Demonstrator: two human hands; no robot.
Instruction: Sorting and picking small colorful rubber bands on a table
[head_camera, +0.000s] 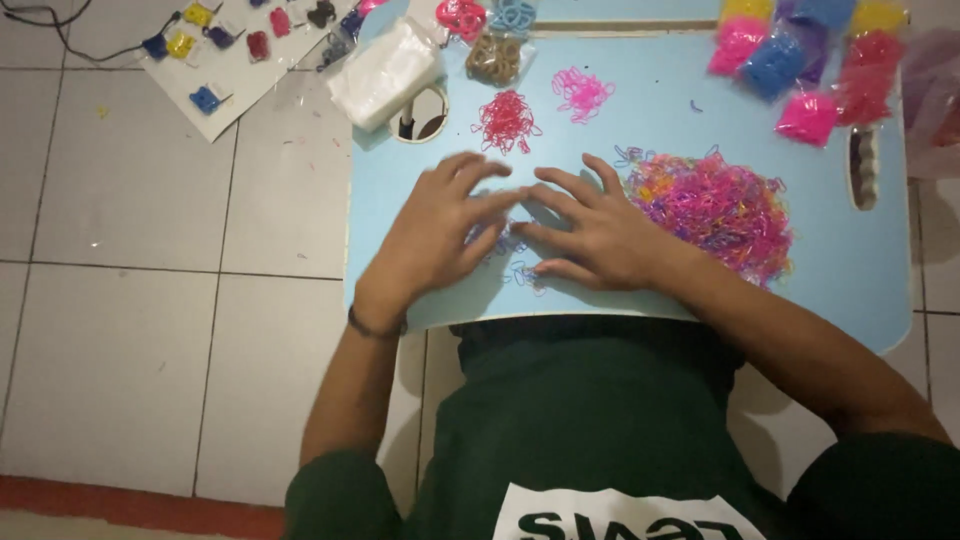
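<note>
Both hands, left (440, 235) and right (590, 232), lie flat with fingers spread on a few blue bands (518, 268), apparently sorting by colour; the mixed pile (715, 208) sits at three o'clock, so next calls for fine pinching.

A low, light blue worktop (640, 70) with rounded corners and oval cut-outs near its left and right edges stands on a floor (150, 330) of large white tiles with dark grout lines. A reddish strip (120, 505) borders the tiles at the lower left, and a black cable (70, 45) trails across them at the upper left. The light is dim and even.
</note>
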